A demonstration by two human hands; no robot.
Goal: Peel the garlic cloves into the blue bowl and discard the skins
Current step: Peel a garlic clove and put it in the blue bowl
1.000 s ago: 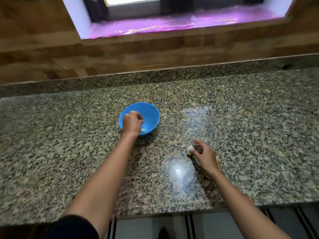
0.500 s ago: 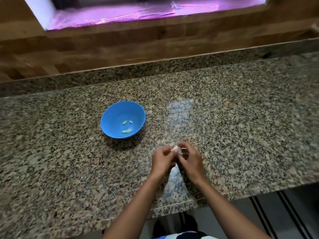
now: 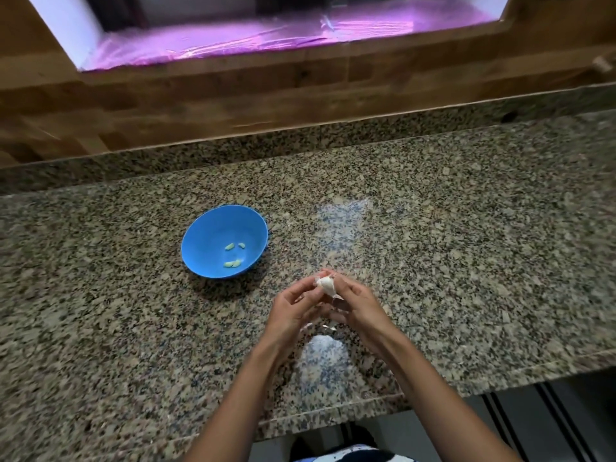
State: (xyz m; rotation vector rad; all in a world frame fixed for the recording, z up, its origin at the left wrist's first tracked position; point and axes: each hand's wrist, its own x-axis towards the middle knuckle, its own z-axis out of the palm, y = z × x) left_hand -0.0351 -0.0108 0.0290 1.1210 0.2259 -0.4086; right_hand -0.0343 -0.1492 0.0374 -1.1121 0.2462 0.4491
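A blue bowl stands on the granite counter left of centre, with several pale peeled cloves lying in it. Right of and nearer than the bowl, both hands meet above the counter around a white piece of garlic with papery skin. My left hand pinches it from the left. My right hand grips it from the right, fingers curled round it. A flake of skin hangs below the garlic.
A granite upstand and a wooden wall run along the back, with a window sill lit purple above. The counter's front edge lies close under my forearms, with floor beyond it.
My left hand left the bowl and came right to join my right hand on the garlic. The garlic was lifted off the counter. The view shifted and tilted down.
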